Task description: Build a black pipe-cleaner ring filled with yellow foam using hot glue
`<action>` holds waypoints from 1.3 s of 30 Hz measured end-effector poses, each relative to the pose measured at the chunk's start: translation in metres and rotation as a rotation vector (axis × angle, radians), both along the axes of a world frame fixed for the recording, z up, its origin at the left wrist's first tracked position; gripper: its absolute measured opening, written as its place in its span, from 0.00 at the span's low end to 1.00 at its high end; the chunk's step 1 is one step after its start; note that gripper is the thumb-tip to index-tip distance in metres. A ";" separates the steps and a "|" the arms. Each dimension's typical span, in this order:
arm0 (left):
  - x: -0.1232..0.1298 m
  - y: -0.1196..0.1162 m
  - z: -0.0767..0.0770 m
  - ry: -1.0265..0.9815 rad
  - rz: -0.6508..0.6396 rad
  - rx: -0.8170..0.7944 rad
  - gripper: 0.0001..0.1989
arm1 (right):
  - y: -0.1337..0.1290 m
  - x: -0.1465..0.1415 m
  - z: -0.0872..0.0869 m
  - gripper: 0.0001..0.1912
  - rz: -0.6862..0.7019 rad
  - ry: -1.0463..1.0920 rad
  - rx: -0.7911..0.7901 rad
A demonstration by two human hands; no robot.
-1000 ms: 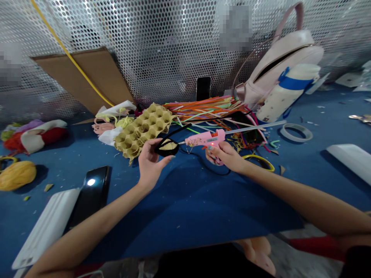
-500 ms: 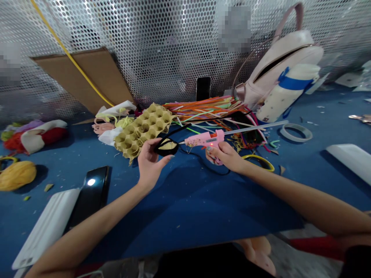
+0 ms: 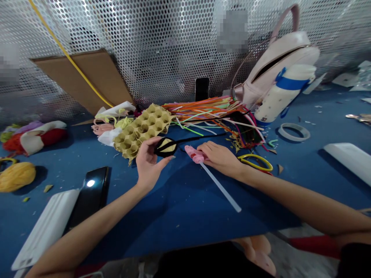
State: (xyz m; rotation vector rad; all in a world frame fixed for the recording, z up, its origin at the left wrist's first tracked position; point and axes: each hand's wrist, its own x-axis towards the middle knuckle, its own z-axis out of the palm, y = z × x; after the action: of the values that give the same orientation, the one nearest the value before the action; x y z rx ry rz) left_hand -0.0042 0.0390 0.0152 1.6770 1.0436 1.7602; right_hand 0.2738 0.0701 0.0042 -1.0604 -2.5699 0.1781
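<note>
Beside the pink glue gun (image 3: 194,154), the open right hand (image 3: 220,158) lies flat; the left hand (image 3: 150,164) pinches a black loop (image 3: 166,139).

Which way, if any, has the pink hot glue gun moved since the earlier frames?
Yes: the pink hot glue gun has dropped toward the person and left, nearer the egg tray, its glue stick now pointing toward the person, not right.

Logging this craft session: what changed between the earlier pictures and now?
The right hand let go of the pink hot glue gun, which now lies on the blue mat, its clear glue stick angled toward the person. The left hand still holds the black loop with yellow filling, as before.
</note>
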 end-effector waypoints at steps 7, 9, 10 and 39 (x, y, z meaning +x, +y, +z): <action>0.001 -0.001 -0.004 0.046 -0.012 0.021 0.29 | 0.003 0.002 -0.001 0.16 0.023 0.208 -0.209; 0.000 0.000 -0.006 0.051 -0.022 0.023 0.29 | 0.003 0.002 -0.001 0.17 0.037 0.228 -0.262; 0.000 0.001 -0.007 0.051 -0.029 0.028 0.29 | 0.003 0.001 -0.001 0.17 0.048 0.234 -0.288; 0.002 0.001 -0.021 0.141 -0.108 0.000 0.29 | -0.014 -0.002 0.016 0.32 0.011 0.700 0.357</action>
State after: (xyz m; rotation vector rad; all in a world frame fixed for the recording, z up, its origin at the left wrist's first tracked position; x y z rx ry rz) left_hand -0.0017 0.0402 -0.0058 1.8442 0.9936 1.5931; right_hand 0.2722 0.0561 0.0205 -0.6878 -1.8826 0.0683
